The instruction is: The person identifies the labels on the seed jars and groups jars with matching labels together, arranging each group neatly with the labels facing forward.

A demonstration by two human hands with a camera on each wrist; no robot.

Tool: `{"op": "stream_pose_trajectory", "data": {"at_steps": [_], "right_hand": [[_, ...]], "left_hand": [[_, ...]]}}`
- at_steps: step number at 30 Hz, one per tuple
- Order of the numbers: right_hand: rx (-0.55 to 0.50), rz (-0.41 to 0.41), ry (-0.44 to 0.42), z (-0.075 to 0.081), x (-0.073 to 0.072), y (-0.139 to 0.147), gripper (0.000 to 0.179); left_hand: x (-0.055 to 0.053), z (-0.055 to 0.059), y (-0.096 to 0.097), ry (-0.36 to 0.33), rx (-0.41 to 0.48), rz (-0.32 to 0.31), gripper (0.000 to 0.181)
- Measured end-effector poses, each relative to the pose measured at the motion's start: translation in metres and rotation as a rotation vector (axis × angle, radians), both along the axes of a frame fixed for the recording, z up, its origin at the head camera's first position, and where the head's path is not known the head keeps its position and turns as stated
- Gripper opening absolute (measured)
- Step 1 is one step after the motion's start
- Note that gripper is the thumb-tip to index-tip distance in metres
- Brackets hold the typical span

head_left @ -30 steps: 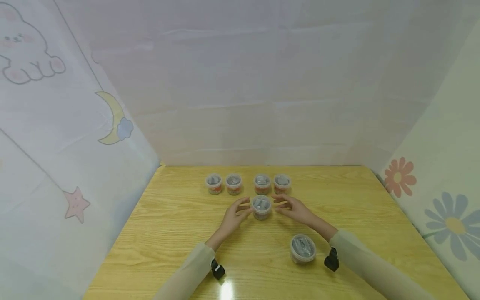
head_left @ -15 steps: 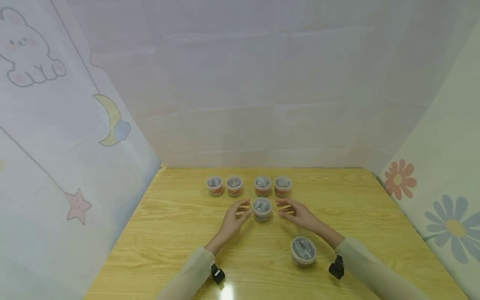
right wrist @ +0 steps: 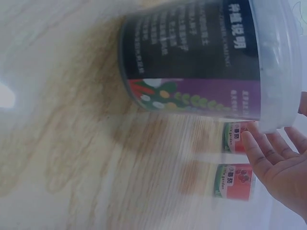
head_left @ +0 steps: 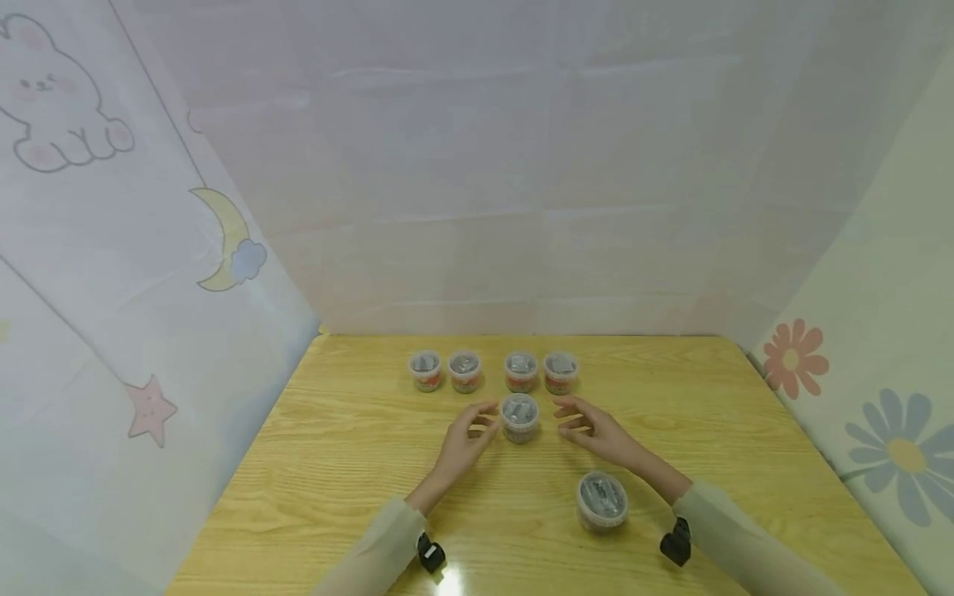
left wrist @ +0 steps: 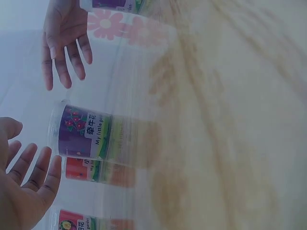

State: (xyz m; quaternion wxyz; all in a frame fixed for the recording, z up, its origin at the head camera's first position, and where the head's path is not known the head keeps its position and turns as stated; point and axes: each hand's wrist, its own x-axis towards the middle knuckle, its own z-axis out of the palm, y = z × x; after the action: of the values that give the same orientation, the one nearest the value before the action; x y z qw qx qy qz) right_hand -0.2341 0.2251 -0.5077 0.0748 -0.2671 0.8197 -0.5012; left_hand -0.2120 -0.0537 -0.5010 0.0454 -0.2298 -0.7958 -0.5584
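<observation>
A small clear-lidded tub with a purple label, reading "My little garden" in the left wrist view, stands upright on the wooden table. My left hand is at its left side, fingers loosely bent, very near the tub; the left wrist view shows no grip on it. To the tub's right, my right hand hovers with relaxed, parted fingers and a visible gap, holding nothing. Closer to me, a second tub stands below the right hand; its dark and purple label fills much of the right wrist view.
Behind the middle tub is a row of red-labelled tubs: a left pair with an outer tub and inner tub, then a right pair. Printed cloth walls enclose the wooden table at the back and sides.
My right hand has drawn back to the right, widening its gap from the middle tub. The left hand stays almost in place, and the tubs keep their positions.
</observation>
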Motion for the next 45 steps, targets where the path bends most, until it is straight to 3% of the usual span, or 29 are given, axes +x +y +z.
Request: {"op": "stream_pose_trajectory", "data": {"at_steps": [14,29,33,36,40,43,45], "right_hand": [[-0.003,0.020,0.011,-0.001,0.004,0.005,0.049],[-0.036,0.054,-0.004,-0.008,0.012,0.009,0.049],[-0.045,0.071,-0.013,-0.002,0.016,0.008,0.049],[-0.047,0.075,-0.009,-0.003,0.016,0.008,0.049],[-0.047,0.085,0.017,-0.010,0.014,0.011,0.048],[-0.053,0.096,0.033,-0.009,0.016,0.011,0.046],[-0.055,0.098,0.041,-0.008,0.018,0.012,0.045]], "left_hand": [[-0.001,-0.005,0.001,0.043,0.001,-0.022,0.036],[0.006,-0.006,0.007,0.015,-0.014,-0.086,0.033],[0.006,-0.006,0.008,0.029,-0.020,-0.109,0.033],[0.001,-0.020,0.011,0.037,-0.022,-0.114,0.033],[0.002,-0.022,0.013,0.003,-0.036,-0.147,0.032],[0.008,-0.012,0.013,-0.026,-0.042,-0.191,0.032],[0.005,-0.017,0.015,-0.030,-0.044,-0.205,0.032]]}}
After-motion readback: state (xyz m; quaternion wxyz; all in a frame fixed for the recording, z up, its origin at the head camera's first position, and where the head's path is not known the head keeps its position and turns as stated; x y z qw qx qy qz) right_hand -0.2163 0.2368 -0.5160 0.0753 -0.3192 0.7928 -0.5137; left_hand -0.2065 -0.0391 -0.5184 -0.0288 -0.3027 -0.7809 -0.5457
